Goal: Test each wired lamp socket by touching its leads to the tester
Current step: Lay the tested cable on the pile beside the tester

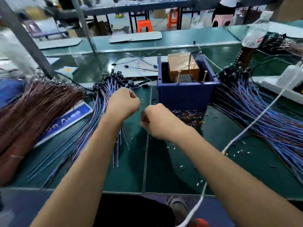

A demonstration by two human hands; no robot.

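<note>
Fingers: left hand [122, 104] curled tight; blue leads [117, 145] trail out below the wrist and a dark socket [131, 85] sits just above the knuckles, so judged to be gripping one wired socket assy. Right hand [158, 121] also curled, thumb side toward the left hand. A thin wire seems to run down from it, but what it pinches is blurred; cannot tell for sure. The hands are near each other, not touching.

Outward: both hands hover over the green table [164, 169], just in front of the blue bin [185, 94] holding the tester [183, 68], a copper-coloured block with two upright contact pins [205, 77]. Leads not yet at the pins.

Stock: untested-looking pile of blue-wired sockets [105, 89] at left, a similar pile [262, 115] at right, brown wire bundle [36, 104] far left. Which pile is tested cannot be judged.

Risks:
- Bare fingers close to lead ends near live pins: shock poss.
- Leads snagging in left pile, dragging neighbours along.
- Loose terminals [241, 151] on the table could bridge contacts.
- White cord [255, 120] crossing the work area may catch the right arm.
</note>
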